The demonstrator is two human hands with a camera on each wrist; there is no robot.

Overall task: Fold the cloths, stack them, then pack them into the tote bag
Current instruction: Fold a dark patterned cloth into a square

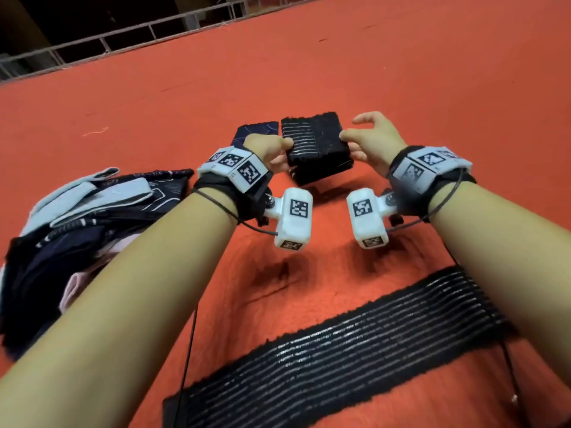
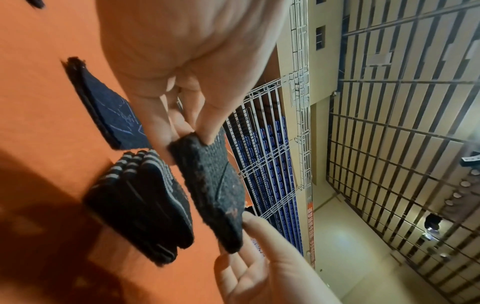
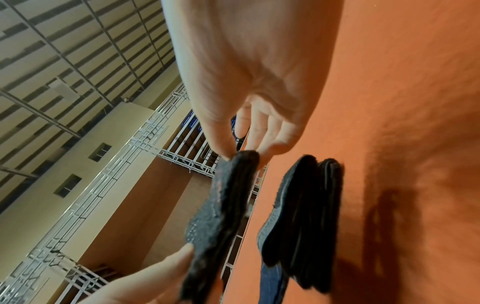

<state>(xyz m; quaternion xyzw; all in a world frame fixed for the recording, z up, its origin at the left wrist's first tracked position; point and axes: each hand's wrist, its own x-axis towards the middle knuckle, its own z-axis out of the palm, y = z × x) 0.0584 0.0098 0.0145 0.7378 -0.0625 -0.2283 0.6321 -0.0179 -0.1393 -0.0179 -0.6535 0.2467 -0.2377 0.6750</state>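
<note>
A small folded black cloth with grey stripes hangs just above a stack of folded black cloths on the orange surface. My left hand pinches its left edge and my right hand pinches its right edge. The left wrist view shows my left hand pinching the held cloth, clear of the stack. In the right wrist view my right hand pinches the same cloth beside the stack. A dark tote bag with white straps lies at the left.
A folded navy cloth lies just behind and left of the stack. A long black striped cloth lies unfolded near me. Dark and pink garments are heaped by the tote bag. A white railing borders the far edge.
</note>
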